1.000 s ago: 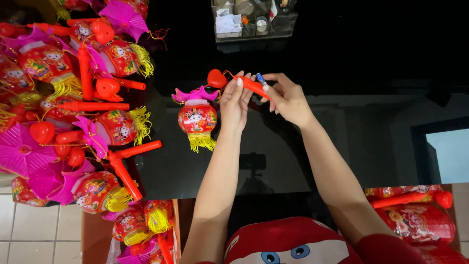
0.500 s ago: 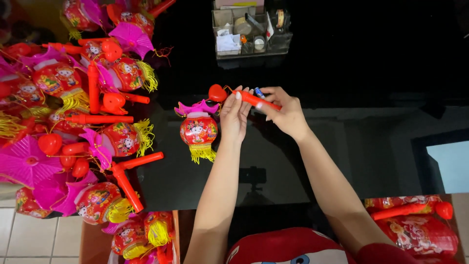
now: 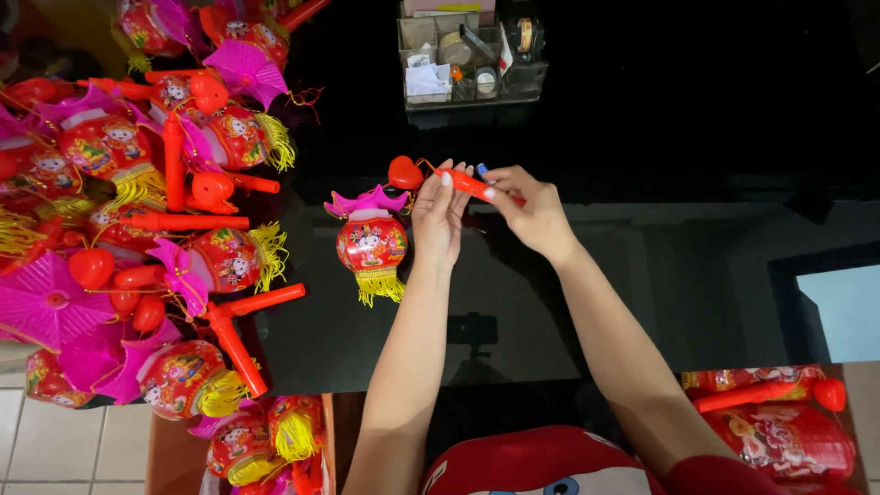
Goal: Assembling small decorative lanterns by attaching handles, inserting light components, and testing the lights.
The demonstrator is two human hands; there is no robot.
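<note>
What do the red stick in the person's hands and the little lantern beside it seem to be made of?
The red stick, held by both the left hand and the right hand, looks like smooth moulded plastic: even colour, slight shine. The lantern seems glossy printed plastic or coated paper, with a pink pleated top and a yellow thread-like fringe; which one it is I cannot tell.

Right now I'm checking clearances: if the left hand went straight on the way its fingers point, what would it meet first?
Past the red handle that the left hand holds, probably the clear organizer box, across bare black table; depth is unclear.
</note>
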